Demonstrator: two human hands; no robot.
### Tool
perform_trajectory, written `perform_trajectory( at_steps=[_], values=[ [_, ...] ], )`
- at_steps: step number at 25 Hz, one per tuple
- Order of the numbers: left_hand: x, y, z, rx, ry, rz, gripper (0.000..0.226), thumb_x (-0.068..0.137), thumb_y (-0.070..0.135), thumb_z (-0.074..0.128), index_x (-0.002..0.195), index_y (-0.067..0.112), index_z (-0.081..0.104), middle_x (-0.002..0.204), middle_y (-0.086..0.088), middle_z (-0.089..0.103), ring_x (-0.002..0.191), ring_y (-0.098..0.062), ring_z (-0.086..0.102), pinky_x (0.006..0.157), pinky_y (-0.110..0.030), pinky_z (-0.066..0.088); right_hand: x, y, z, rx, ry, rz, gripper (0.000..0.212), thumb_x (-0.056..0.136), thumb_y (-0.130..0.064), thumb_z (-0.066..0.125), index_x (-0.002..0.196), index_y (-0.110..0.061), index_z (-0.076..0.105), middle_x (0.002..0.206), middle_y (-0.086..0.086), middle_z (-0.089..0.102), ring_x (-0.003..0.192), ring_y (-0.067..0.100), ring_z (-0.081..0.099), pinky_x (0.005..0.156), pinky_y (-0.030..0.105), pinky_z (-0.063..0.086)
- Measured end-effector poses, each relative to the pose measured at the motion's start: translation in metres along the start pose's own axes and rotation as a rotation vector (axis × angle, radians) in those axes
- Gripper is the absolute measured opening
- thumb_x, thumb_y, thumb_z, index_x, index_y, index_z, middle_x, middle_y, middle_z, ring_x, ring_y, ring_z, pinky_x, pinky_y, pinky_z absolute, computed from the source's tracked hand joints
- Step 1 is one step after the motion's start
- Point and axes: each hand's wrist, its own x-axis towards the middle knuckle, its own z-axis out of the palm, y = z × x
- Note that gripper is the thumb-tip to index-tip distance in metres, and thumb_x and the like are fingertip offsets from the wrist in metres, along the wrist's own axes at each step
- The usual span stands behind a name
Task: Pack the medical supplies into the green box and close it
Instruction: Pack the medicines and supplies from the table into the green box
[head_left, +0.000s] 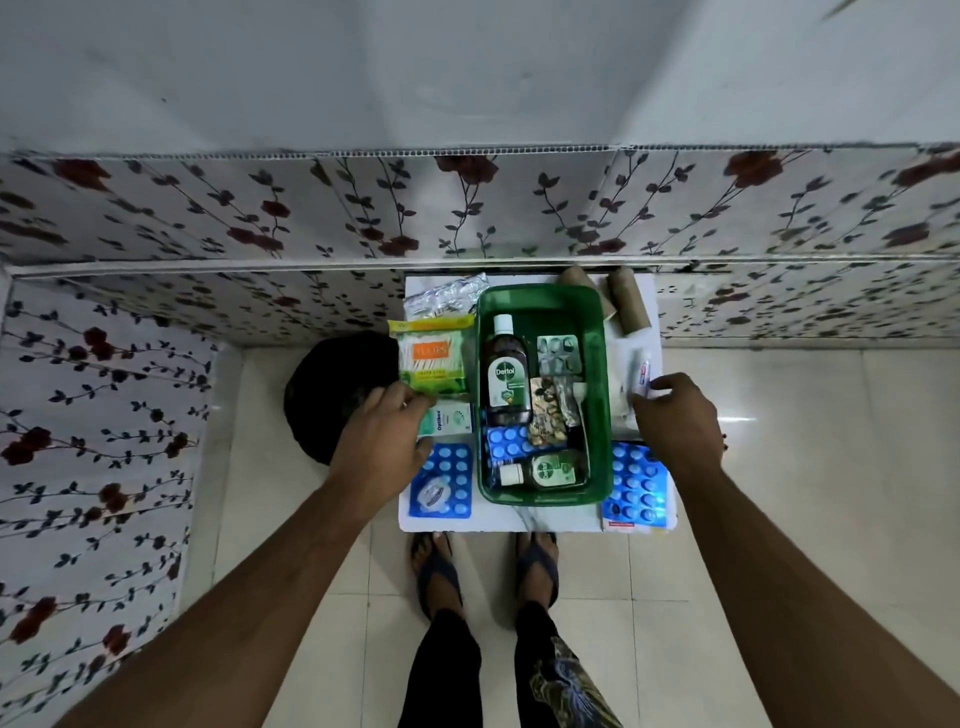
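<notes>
The open green box (598, 332) stands on a small white table (545, 521). It holds a large Dettol bottle (505, 371), a small Dettol bottle (546, 470), a blue blister pack (505, 441) and other strips. My left hand (382, 439) pinches the near corner of a green-yellow cotton bud pack (432, 358) left of the box. My right hand (675, 421) pinches the near end of a white tube (641, 371) right of the box. No lid is visible.
Outside the box lie a small Optibex carton (448, 419), blue blister packs (445, 480) (638, 483), silver strips (447, 297) and two brown rolls (628, 304). A black round object (335, 384) sits left of the table. A floral wall runs directly behind.
</notes>
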Motion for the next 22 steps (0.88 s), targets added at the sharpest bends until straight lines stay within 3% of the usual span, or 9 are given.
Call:
perform_trajectory(
  at_steps=[7,12,15,18,22],
  values=[
    [-0.025,0.002,-0.035,0.037,-0.011,-0.07,0.041,0.07,0.035,0.07,0.105,0.015,0.064,0.098,-0.004,0.06,0.092,-0.025,0.056,0.065,-0.033,0.048,-0.005,0.001,-0.002,0.073,-0.004,0.0,0.035,0.077,-0.038,0.067,0.107,-0.019,0.068,0.099,0.006,0.074,0.084,0.033,0.07,0.077,0.049,0.059],
    [-0.029,0.053,-0.09,-0.367,0.109,-0.289,0.029,0.072,0.035,0.073,0.092,0.021,0.057,0.086,0.006,0.064,0.074,-0.012,0.06,0.059,-0.028,0.047,-0.028,-0.005,-0.024,0.243,0.041,0.01,0.027,0.083,-0.026,0.066,0.108,-0.015,0.067,0.086,0.0,0.067,0.083,0.027,0.065,0.078,0.035,0.051],
    [0.021,0.11,-0.096,-0.455,0.056,-0.31,0.03,0.074,0.04,0.073,0.086,0.018,0.057,0.079,0.004,0.065,0.065,-0.013,0.06,0.047,-0.025,0.043,-0.037,-0.007,-0.035,0.401,0.08,0.033,0.02,0.083,-0.027,0.068,0.102,-0.021,0.066,0.085,-0.003,0.069,0.083,0.025,0.068,0.082,0.041,0.055],
    [0.065,0.145,-0.076,-0.449,-0.005,-0.37,0.031,0.075,0.04,0.073,0.079,0.016,0.054,0.078,0.0,0.065,0.063,-0.016,0.055,0.042,-0.021,0.028,-0.041,-0.01,-0.043,0.499,0.088,0.032,0.013,0.083,-0.024,0.07,0.095,-0.024,0.065,0.082,-0.008,0.069,0.081,0.017,0.068,0.074,0.032,0.05],
    [0.09,0.159,-0.039,-0.554,-0.026,-0.416,0.027,0.079,0.04,0.073,0.083,0.017,0.06,0.078,0.0,0.067,0.066,-0.017,0.062,0.045,-0.023,0.034,-0.037,-0.014,-0.052,0.566,0.07,0.013,0.013,0.084,-0.022,0.071,0.097,-0.023,0.067,0.083,-0.007,0.072,0.077,0.012,0.069,0.057,0.021,0.046]
  ],
)
